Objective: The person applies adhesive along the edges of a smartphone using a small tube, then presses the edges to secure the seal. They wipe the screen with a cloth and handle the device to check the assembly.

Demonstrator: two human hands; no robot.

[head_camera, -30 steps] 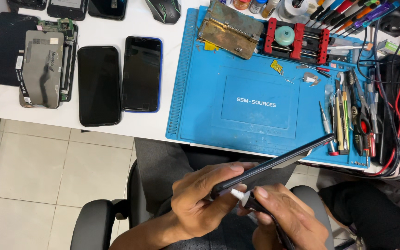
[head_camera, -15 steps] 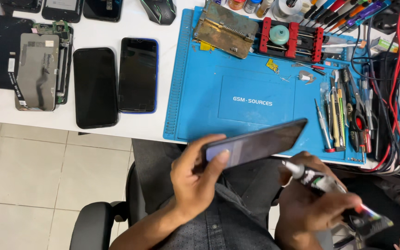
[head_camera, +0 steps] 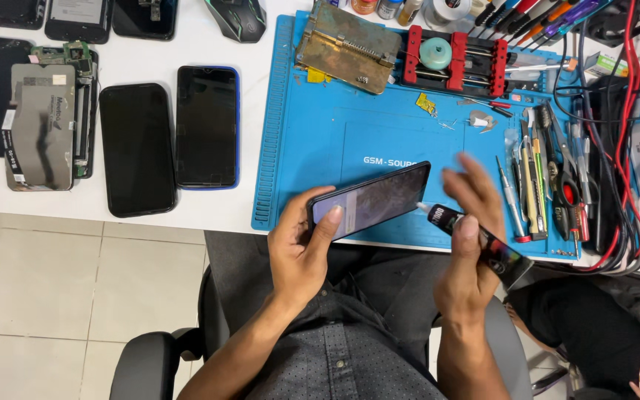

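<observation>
Left hand [head_camera: 301,248] gripping the lower end of a dark flat smartphone [head_camera: 370,200], thumb laid on its screen, the phone held tilted above the near edge of the blue rubber work mat [head_camera: 312,141]; right hand [head_camera: 470,244] pinching a black glue tube [head_camera: 475,241] between thumb and palm, other fingers spread, nozzle touching the phone's right end. Farther out, two black phones [head_camera: 170,141] lying side by side on the white table [head_camera: 209,44] left of the mat, screwdrivers and tweezers [head_camera: 535,185] along the mat's right edge, red-and-black clamp jig [head_camera: 453,59] at its far edge.
</observation>
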